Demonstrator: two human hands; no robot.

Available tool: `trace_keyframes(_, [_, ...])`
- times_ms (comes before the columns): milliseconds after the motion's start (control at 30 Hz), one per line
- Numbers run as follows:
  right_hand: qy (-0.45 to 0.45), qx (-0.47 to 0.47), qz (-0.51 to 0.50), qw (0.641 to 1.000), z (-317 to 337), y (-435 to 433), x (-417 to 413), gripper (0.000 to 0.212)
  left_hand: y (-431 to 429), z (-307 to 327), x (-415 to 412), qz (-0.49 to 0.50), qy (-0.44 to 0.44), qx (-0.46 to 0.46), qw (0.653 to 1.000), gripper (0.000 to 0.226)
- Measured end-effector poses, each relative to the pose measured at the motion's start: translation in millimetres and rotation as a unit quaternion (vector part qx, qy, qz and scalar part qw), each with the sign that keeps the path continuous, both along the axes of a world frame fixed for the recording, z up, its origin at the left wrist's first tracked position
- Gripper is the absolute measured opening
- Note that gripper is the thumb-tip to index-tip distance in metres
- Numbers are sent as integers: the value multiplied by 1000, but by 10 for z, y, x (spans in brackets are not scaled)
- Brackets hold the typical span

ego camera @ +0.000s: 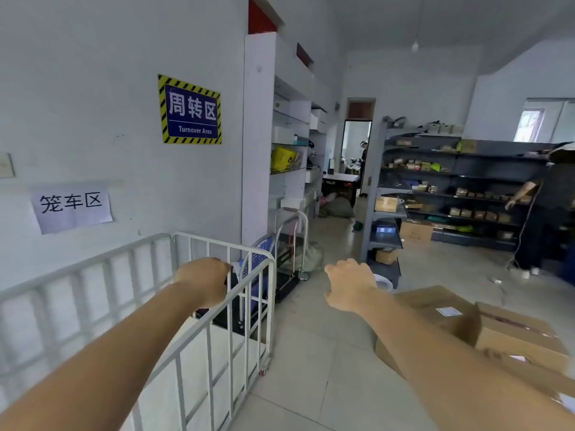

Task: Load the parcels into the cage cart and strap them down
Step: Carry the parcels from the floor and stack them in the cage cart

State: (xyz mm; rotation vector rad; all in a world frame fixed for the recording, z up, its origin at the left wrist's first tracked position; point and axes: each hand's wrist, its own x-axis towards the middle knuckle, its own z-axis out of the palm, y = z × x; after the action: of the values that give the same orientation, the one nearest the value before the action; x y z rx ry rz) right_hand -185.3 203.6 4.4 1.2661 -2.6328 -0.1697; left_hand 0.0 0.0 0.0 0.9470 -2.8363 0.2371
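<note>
Cardboard parcels point(426, 301) beside white cage cart point(217, 244)

Your view: bright, even daylight; window point(541, 121) at upper right blown out. Shadows soft. Edges bow, wide-angle. Forearms point(102, 346) at bottom blurred; far shelves point(466, 188) soft.

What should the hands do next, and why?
Probably swing the right hand down to the nearest cardboard box. The boxes sit on the floor right of the cage cart, none shows inside it, and that hand holds nothing.
</note>
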Motion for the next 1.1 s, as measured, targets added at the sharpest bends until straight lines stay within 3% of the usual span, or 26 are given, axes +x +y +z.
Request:
trace_keyframes(300, [-13, 32, -69, 997, -362, 426, -1089, 45, 241, -367, -1416, -83, -42, -6, 996, 30])
trace_keyframes(733, [-47, 43, -95, 993, -892, 844, -3014, 39, 730, -972, -3682, -161, -67, 71, 982, 37])
trace_keyframes(1100, [-108, 46, -168, 979, -1538, 871, -4624, 37, 597, -1594, -5491, -200, -103, 131, 966, 40])
